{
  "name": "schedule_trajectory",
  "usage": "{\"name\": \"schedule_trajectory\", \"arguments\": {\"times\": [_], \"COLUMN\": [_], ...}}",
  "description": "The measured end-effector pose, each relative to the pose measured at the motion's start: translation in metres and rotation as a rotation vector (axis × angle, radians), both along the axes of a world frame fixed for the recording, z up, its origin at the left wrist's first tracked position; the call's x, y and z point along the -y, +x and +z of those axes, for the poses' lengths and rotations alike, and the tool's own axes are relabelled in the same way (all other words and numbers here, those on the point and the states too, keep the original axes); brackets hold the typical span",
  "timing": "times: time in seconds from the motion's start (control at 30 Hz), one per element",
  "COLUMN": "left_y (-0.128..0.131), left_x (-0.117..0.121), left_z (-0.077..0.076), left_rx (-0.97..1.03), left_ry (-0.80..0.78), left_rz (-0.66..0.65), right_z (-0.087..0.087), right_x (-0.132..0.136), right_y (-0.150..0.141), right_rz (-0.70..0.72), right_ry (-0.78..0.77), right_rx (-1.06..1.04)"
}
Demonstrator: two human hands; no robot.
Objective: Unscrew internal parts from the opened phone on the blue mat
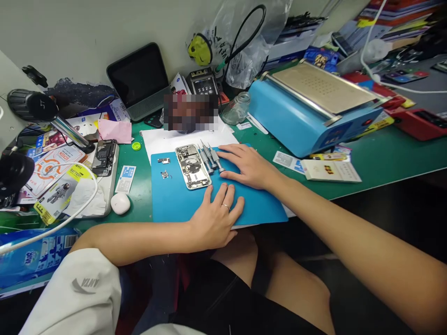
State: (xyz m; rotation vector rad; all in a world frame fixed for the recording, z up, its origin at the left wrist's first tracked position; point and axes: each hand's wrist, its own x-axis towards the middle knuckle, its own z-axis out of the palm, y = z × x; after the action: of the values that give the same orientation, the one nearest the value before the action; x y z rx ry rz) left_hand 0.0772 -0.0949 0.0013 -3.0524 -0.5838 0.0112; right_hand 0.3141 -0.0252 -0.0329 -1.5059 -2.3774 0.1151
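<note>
On the blue mat (258, 207) lies an opened phone (193, 166) with its inner parts showing. Several slim grey precision screwdrivers (210, 158) lie side by side along its right edge. My right hand (248, 165) rests flat just right of them, fingers spread; its thumb and fingertips are close to the handles, and I cannot tell whether they touch. My left hand (215, 216), with a ring on one finger, lies at the mat's front edge below the phone, fingers apart and holding nothing. Small loose phone parts (165, 174) sit left of the phone.
A blue heating-plate machine (293, 116) stands at the back right, a glass jar (237, 109) beside it. A black tablet-like device (139, 79) leans at the back wall. On the left are a lamp (38, 107), packets, another opened phone (104, 157) and a white earbud case (120, 204).
</note>
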Motion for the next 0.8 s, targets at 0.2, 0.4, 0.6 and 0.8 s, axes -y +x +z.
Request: {"name": "schedule_trajectory", "arguments": {"times": [0.2,0.4,0.6,0.8], "left_y": [-0.0008,0.0003,0.0040,0.0060], "left_x": [0.0010,0.0031,0.0017,0.0014], "left_z": [-0.0012,-0.0025,-0.0014,0.0005], "left_rx": [0.017,0.025,0.014,0.003], "left_ry": [0.013,0.048,0.037,0.046], "left_rz": [0.001,-0.005,-0.005,-0.002], "right_z": [-0.0025,-0.0036,-0.0018,0.0019], "right_x": [0.0008,0.0042,0.0068,0.0077], "right_y": [-0.0004,0.0002,0.0045,0.0085], "right_rz": [0.017,0.022,0.028,0.034], "right_ry": [0.038,0.080,0.086,0.046], "right_rx": [-0.001,-0.023,-0.068,-0.099]}}
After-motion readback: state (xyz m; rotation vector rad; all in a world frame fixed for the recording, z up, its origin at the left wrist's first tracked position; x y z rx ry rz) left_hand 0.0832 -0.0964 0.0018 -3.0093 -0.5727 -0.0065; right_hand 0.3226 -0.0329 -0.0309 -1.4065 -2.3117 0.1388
